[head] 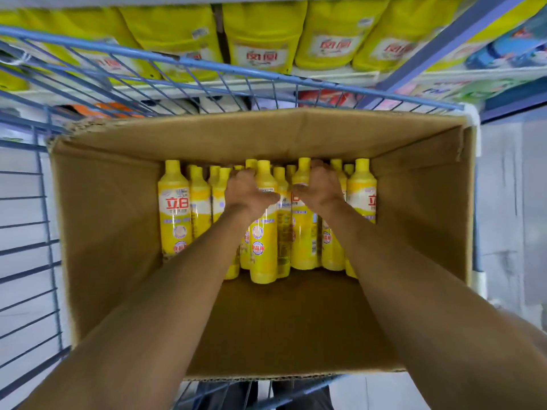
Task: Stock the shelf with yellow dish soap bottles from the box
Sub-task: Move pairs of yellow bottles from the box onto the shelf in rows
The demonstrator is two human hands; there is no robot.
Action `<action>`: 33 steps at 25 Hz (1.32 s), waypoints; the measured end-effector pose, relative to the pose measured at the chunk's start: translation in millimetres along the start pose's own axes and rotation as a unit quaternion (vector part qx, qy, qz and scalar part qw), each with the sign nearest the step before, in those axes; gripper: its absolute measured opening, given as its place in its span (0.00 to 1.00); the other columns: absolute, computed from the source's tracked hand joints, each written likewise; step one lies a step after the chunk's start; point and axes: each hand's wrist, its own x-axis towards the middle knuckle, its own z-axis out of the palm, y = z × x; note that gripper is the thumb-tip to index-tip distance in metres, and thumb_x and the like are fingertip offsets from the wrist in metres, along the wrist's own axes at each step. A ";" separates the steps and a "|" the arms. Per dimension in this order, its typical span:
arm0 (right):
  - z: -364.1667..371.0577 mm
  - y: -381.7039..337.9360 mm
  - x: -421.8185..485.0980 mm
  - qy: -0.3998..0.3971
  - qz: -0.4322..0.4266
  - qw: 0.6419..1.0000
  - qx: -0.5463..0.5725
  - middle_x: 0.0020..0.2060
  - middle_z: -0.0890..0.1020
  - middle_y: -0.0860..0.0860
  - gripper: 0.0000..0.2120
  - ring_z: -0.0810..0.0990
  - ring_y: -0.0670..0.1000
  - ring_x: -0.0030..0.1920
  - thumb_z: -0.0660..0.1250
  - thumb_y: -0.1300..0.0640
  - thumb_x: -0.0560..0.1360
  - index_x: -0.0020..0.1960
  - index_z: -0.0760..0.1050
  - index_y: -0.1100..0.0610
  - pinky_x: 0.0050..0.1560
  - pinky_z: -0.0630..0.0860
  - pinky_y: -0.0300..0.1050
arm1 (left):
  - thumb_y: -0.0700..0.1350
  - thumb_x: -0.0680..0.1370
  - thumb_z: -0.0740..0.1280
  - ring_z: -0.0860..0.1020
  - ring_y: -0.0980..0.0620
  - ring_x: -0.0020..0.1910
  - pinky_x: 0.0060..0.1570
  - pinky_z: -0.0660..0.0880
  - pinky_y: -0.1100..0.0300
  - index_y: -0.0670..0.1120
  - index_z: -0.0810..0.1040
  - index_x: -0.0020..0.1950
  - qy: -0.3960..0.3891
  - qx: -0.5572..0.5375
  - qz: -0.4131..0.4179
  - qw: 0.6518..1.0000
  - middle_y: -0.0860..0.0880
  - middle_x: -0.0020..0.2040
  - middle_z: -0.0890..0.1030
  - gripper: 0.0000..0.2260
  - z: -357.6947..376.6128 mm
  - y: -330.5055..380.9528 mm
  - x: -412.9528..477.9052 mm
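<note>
Bottles [263, 220] stand upright, caps up, in box [118, 232], both hands [248, 192] gripping.

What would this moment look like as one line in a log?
phase: picking | left hand: on bottle | right hand: on bottle neck | source: cardboard box in cart | shelf: ahead

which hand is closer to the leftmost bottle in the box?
Left. The left hand grips bottles a few places right of the leftmost bottle; the right hand is farther right, on another bottle.
</note>
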 end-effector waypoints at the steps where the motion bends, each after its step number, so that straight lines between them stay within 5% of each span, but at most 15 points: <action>1: -0.4 1.6 2.5 0.003 0.007 1.000 0.018 0.58 0.81 0.60 0.30 0.79 0.61 0.61 0.78 0.48 0.68 0.62 0.73 0.62 0.57 0.75 0.49 | 0.50 0.68 0.80 0.75 0.43 0.66 0.59 0.72 0.56 0.39 0.77 0.65 -0.006 -0.014 -0.007 1.000 0.41 0.66 0.77 0.30 -2.7 -0.5 1.1; 7: -7.5 11.2 -29.6 -0.033 0.006 0.983 0.181 0.53 0.83 0.49 0.30 0.81 0.48 0.53 0.84 0.54 0.62 0.61 0.77 0.58 0.53 0.76 0.42 | 0.47 0.63 0.83 0.81 0.43 0.55 0.55 0.80 0.51 0.49 0.75 0.61 -0.038 -0.149 -0.033 0.988 0.46 0.55 0.82 0.30 -1.2 -11.3 -17.1; 10: -5.1 13.1 -40.1 -0.040 0.020 0.979 0.197 0.53 0.81 0.48 0.31 0.79 0.47 0.52 0.82 0.55 0.65 0.64 0.75 0.57 0.46 0.70 0.35 | 0.58 0.54 0.80 0.83 0.43 0.52 0.53 0.81 0.46 0.52 0.75 0.58 -0.047 -0.175 -0.012 0.983 0.46 0.52 0.83 0.35 14.7 -14.1 -28.3; 12: -7.7 14.6 -43.3 -0.048 0.012 0.977 0.210 0.52 0.80 0.48 0.31 0.79 0.49 0.54 0.83 0.56 0.64 0.64 0.76 0.58 0.51 0.73 0.39 | 0.60 0.52 0.79 0.83 0.44 0.51 0.52 0.81 0.46 0.50 0.76 0.59 -0.037 -0.199 -0.006 0.979 0.46 0.51 0.84 0.38 15.7 -14.4 -31.4; 15: -22.1 10.7 -61.5 -0.052 -0.058 0.971 0.228 0.51 0.83 0.45 0.28 0.82 0.48 0.53 0.85 0.53 0.62 0.58 0.80 0.57 0.57 0.80 0.49 | 0.47 0.62 0.84 0.81 0.59 0.46 0.48 0.79 0.63 0.46 0.75 0.63 -0.033 -0.211 0.005 0.977 0.50 0.48 0.82 0.32 -1.2 -11.1 -44.9; 17: -39.4 5.5 -78.1 -0.047 -0.094 0.965 0.240 0.46 0.85 0.45 0.23 0.83 0.43 0.48 0.85 0.48 0.61 0.52 0.81 0.53 0.51 0.81 0.47 | 0.43 0.65 0.83 0.78 0.69 0.38 0.39 0.73 0.73 0.46 0.77 0.57 -0.035 -0.207 0.044 0.977 0.55 0.44 0.81 0.25 -16.4 -5.6 -58.6; 19: -67.5 -10.5 -94.3 -0.045 -0.124 0.964 0.233 0.38 0.82 0.42 0.19 0.78 0.36 0.38 0.84 0.46 0.61 0.45 0.79 0.50 0.41 0.75 0.35 | 0.45 0.65 0.83 0.78 0.67 0.37 0.38 0.73 0.72 0.46 0.79 0.52 -0.034 -0.198 0.087 0.976 0.57 0.42 0.82 0.21 -35.7 5.4 -72.7; 23: -135.3 -44.6 -123.6 0.029 -0.180 0.960 0.211 0.39 0.83 0.46 0.32 0.76 0.44 0.39 0.79 0.33 0.56 0.50 0.81 0.54 0.42 0.77 0.45 | 0.48 0.65 0.83 0.80 0.62 0.40 0.40 0.74 0.71 0.50 0.80 0.52 -0.025 -0.203 0.173 0.963 0.57 0.42 0.84 0.19 -98.6 48.0 -107.9; 25: -170.3 -61.5 -140.0 0.044 -0.197 0.957 0.209 0.40 0.84 0.47 0.28 0.81 0.45 0.41 0.81 0.37 0.59 0.51 0.81 0.53 0.44 0.80 0.47 | 0.49 0.66 0.83 0.82 0.61 0.44 0.46 0.76 0.64 0.50 0.80 0.56 -0.026 -0.211 0.215 0.953 0.55 0.47 0.84 0.22 -130.0 69.0 -127.1; 27: -209.5 -81.6 -164.1 0.072 -0.210 0.948 0.227 0.32 0.79 0.40 0.17 0.77 0.37 0.35 0.85 0.50 0.62 0.42 0.77 0.48 0.37 0.72 0.33 | 0.51 0.66 0.83 0.82 0.59 0.47 0.51 0.79 0.58 0.50 0.79 0.56 -0.009 -0.210 0.243 0.947 0.55 0.49 0.84 0.23 -164.3 91.9 -151.4; 29: -248.9 -102.6 -186.2 0.104 -0.240 0.939 0.224 0.28 0.75 0.37 0.22 0.72 0.35 0.31 0.85 0.55 0.63 0.36 0.70 0.44 0.34 0.67 0.33 | 0.48 0.66 0.82 0.84 0.51 0.51 0.55 0.81 0.50 0.44 0.80 0.58 0.000 -0.216 0.288 0.933 0.49 0.52 0.85 0.24 -198.1 116.6 -172.0; 33: -336.9 -148.0 -223.3 0.155 -0.298 0.916 0.219 0.34 0.78 0.41 0.18 0.73 0.36 0.34 0.85 0.52 0.63 0.40 0.75 0.46 0.37 0.74 0.40 | 0.45 0.67 0.82 0.82 0.54 0.47 0.46 0.79 0.60 0.41 0.79 0.59 0.044 -0.189 0.382 0.904 0.44 0.52 0.85 0.24 -276.0 176.2 -223.4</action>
